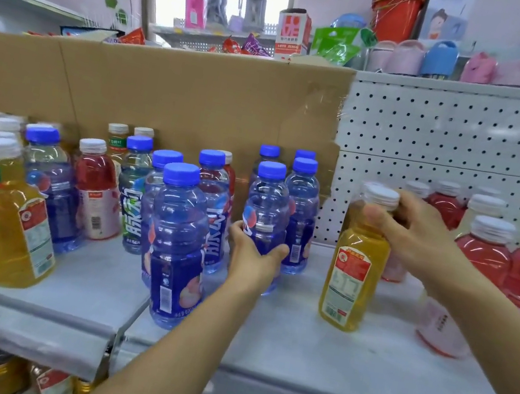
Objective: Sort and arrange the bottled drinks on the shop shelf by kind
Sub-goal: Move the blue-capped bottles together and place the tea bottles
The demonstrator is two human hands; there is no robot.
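Single head-worn view, forward and slightly down, close to the shelf (293, 357).

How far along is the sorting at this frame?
Done: red drinks stand grouped at right; blue-capped bottles cluster mid-shelf. In hand: the left hand grips a blue bottle, and the right hand grips a yellow bottle near its cap, away from the yellow group at far left. Left: a red bottle stands among the blue ones.
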